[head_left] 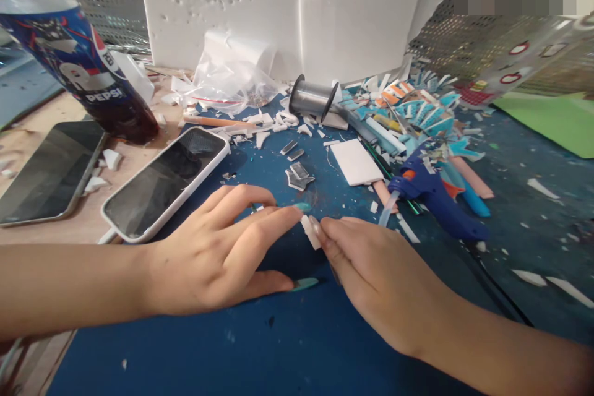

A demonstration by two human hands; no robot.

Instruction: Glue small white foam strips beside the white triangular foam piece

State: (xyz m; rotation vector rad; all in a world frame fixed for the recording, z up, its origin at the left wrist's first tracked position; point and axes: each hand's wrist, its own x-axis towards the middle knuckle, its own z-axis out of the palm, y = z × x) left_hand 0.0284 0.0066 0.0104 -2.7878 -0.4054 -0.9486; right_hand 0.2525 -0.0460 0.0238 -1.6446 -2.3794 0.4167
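Centre of frame: right hand [380,284] fingers pinch a small white piece [310,232] low over the blue tabletop [278,340]. Left hand [208,253], fingers loosely spread, touches it. Fine positioning in hand; next move needs a steady pinch.

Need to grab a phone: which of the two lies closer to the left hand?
The white-cased phone, right beside the left hand; the uncased dark phone lies farther left, by the Pepsi bottle.

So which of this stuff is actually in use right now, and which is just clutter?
In use: small white piece, held by right hand, left hand beside it; glue gun nearby, perhaps.
Lying about: white-cased phone, dark phone, cola bottle, spool, white square, coloured scraps.
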